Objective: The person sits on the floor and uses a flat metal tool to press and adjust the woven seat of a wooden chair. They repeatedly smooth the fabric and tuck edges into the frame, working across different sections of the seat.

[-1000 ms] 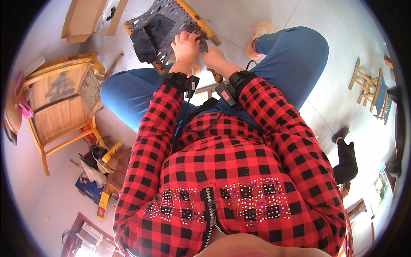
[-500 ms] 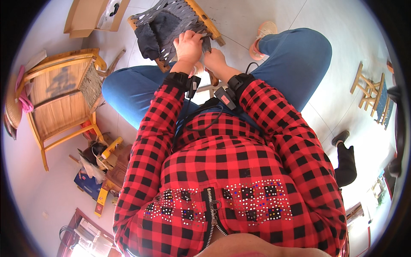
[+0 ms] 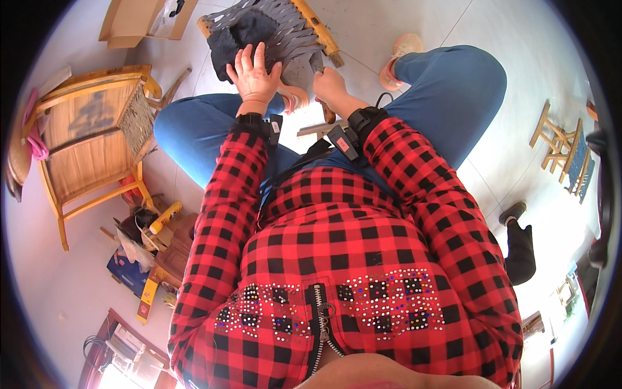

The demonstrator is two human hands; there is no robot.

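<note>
Stool [image 3: 285,32] with grey woven straps sits on the floor between the knees. Left hand [image 3: 254,74] lies flat on its seat, fingers spread; right hand [image 3: 330,83] is closed around a strap [image 3: 315,63] at the seat's near edge.

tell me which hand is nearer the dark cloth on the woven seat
Left. The left hand lies flat, touching the dark cloth on the woven seat. The right hand is at the seat's near edge, apart from the cloth.
</note>
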